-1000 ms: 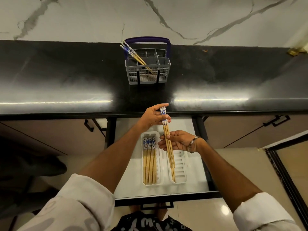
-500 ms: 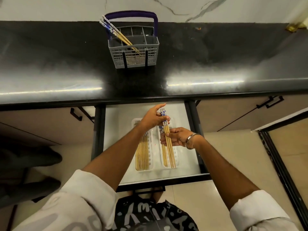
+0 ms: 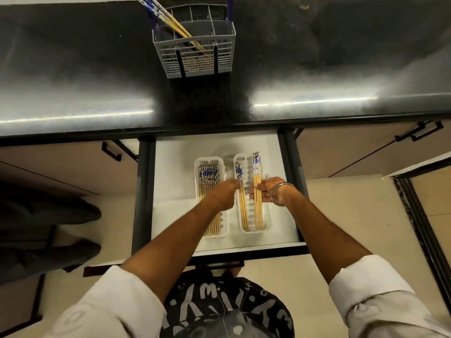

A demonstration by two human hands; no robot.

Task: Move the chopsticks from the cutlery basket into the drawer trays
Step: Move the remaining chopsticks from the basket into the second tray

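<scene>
The open drawer [image 3: 170,154] holds two clear trays. The left tray [image 3: 196,167] is filled with several wooden chopsticks with blue-and-white ends. Over the right tray [image 3: 267,223], my left hand [image 3: 223,196] pinches a pair of chopsticks [image 3: 242,208] lying along the tray's left side. My right hand [image 3: 267,191] grips another bunch of chopsticks [image 3: 257,167] along the tray's right side. On the black counter, a grey cutlery basket [image 3: 195,57] holds a few more chopsticks [image 3: 170,20] leaning to the left.
The black counter [image 3: 317,57] overhangs the drawer's back. Closed cabinet fronts with dark handles [image 3: 111,151] flank the drawer. A dark door frame [image 3: 419,228] stands at the right, and dark shapes lie on the floor at the left [image 3: 48,228].
Both hands have come down from counter height into the drawer. The single bunch has split: the left hand now holds one pair, the right hand the others, low over the right tray.
</scene>
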